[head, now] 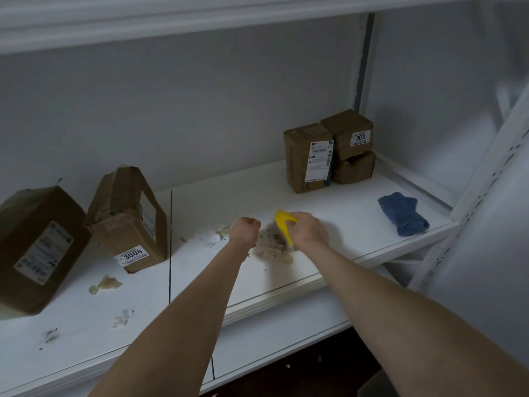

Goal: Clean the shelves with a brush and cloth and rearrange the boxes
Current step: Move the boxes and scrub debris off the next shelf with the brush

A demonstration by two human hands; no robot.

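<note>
yellow brush (pixel 283 224) at mid-shelf, bristles down in a pile of papery debris (pixel 273 249) near the front edge of the white shelf (pixel 343 213); my right grip (pixel 309 230) is wrapped around the brush's handle, while the left grip (pixel 246 229) sits just beside the pile, curled into a fist with nothing visible in it. the bristles are blurred, so i cannot tell how hard they press. as i judge it, this is the sweeping step, and it goes best with short, light strokes that draw the scraps into one heap without flicking them over the edge, the left grip serving as a stop. more scraps (pixel 106 283) lie well apart to the left, near a tilted box marked 3004 (pixel 128 219) and a larger box (pixel 37 245), and they need gathering too. the folded blue cloth (pixel 403 214) waits unused at the right end, and three stacked boxes (pixel 329 153) stand against the back wall.
</note>
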